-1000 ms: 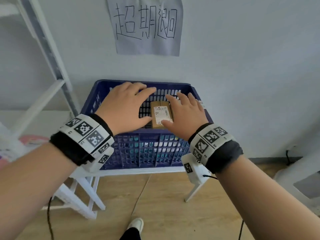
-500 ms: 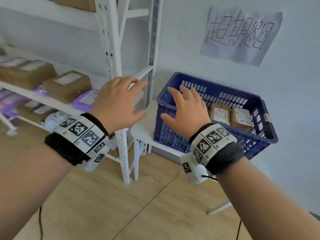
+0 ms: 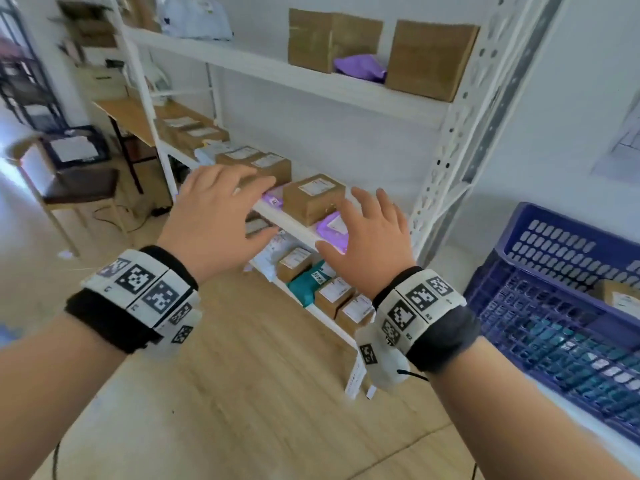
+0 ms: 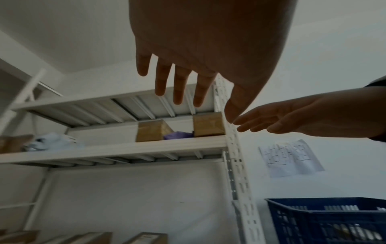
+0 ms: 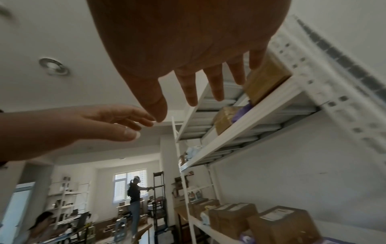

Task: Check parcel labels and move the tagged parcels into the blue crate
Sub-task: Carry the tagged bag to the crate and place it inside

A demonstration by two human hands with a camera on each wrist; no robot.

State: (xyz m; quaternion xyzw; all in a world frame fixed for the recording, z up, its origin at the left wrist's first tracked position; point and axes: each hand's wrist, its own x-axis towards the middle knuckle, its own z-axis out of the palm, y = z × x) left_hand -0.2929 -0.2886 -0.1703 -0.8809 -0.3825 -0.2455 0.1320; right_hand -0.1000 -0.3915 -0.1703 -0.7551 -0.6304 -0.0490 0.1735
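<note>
Hands first: the left hand (image 3: 218,216) and the right hand (image 3: 372,237) are both held out palm down in front of the white shelf (image 3: 301,79), fingers spread and nearly straight, holding nothing. Neither touches a parcel. The left wrist view shows the same loose, splayed fingers (image 4: 179,85), and the right wrist view likewise (image 5: 215,82).

Just past the fingertips, on the middle level, sits a brown box (image 3: 313,199) with a white label on top (the print is too small to read), with a purple mailer (image 3: 332,228) just beside it, partly behind the right hand. More labelled boxes (image 3: 254,161) lie further left on that level. The lower level carries small boxes (image 3: 334,294) and a teal mailer (image 3: 310,280). Two bigger plain boxes (image 3: 431,60) stand on the upper level with a purple bag (image 3: 360,67) between them.

The blue crate (image 3: 554,306) stands to the right of the shelf, and a labelled parcel (image 3: 620,294) lies inside it at the frame edge.
</note>
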